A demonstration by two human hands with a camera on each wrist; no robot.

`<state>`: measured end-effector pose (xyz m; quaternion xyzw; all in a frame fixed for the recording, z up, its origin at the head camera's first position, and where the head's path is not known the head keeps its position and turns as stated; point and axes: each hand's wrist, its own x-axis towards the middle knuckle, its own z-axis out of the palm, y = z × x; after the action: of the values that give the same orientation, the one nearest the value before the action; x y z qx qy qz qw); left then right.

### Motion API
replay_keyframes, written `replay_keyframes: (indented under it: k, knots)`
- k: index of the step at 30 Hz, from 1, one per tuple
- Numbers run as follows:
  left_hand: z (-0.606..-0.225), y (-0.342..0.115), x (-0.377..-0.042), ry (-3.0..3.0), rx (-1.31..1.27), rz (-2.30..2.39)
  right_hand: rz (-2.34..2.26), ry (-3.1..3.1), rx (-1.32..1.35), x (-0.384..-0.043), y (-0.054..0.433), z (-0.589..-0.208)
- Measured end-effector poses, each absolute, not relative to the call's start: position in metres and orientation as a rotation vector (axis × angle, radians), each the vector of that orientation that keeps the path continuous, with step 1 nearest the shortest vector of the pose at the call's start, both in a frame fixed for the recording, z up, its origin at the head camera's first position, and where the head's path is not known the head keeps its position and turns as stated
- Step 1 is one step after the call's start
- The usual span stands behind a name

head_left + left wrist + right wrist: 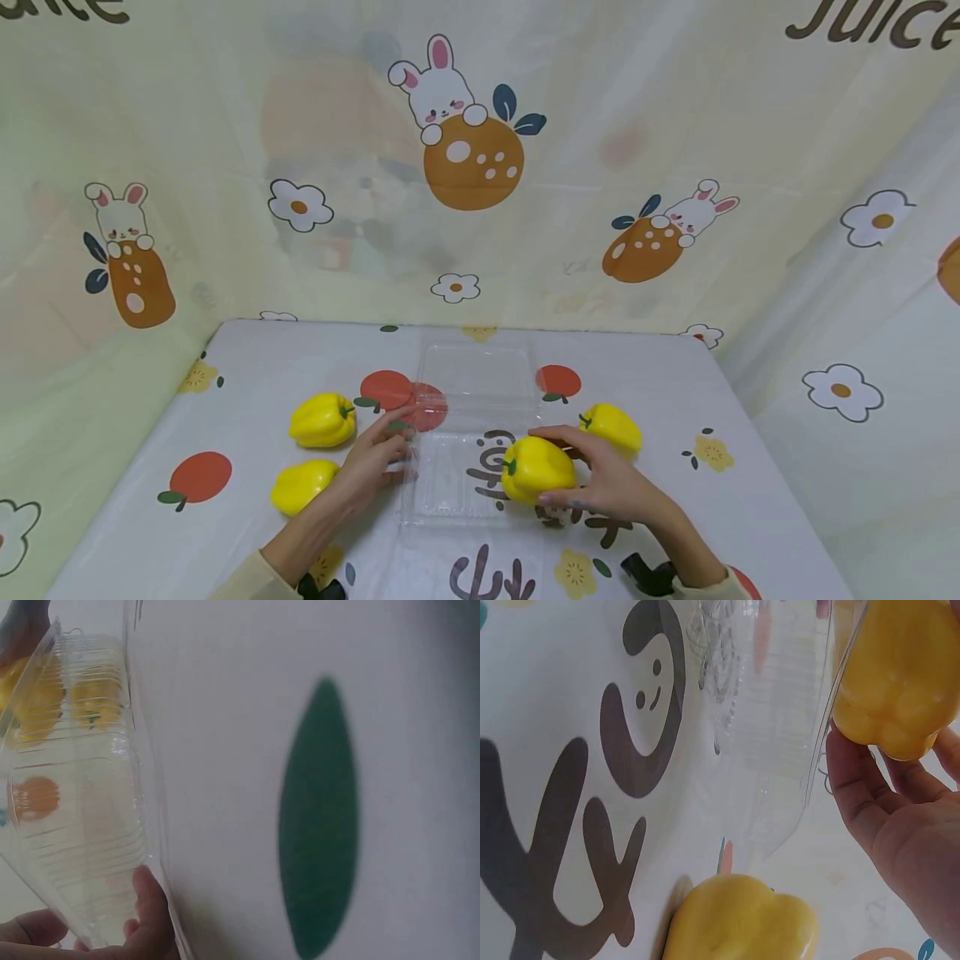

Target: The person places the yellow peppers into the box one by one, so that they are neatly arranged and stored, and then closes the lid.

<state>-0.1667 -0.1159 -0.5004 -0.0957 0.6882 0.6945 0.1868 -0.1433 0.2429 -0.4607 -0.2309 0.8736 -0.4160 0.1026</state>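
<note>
While a clear plastic container [442,500] is set open at the middle of the table [255,375], one yellow bell pepper [542,471] is held by the right hand [603,479]. It's pinched between thumb and fingers, stem pointed left, and seen over the container's right side. Per the right wrist view, it's held up at the rim; whether the plastic is touched can't be told. The container's left edge is touched by the left hand [371,462], fingers spread and mostly straight; how hard it's pressed can't be told. The lid [480,367] is laid back on the far side, away from the person. Three more peppers are seen on the table: the far left pepper [321,422] is placed just beyond the near left pepper [298,486], which is partly covered by the left forearm; the right-side pepper [618,429] is placed right of the container, partly covered by the right hand. Beige sleeves [257,581] are worn, with a black device [651,577] seen at the right wrist. The table is covered in white cloth printed with fruit, flowers and lettering; the backdrop [225,100] is printed with rabbits, fruit and flowers.
</note>
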Motion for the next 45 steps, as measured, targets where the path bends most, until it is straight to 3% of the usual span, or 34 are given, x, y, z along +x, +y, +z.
replay_keyframes:
  k: [45]
  knots:
    - [-0.5, -0.114, -0.167, 1.938, -0.29, 1.959, -1.076, 2.571, -0.717, -0.143, 0.215, -0.472]
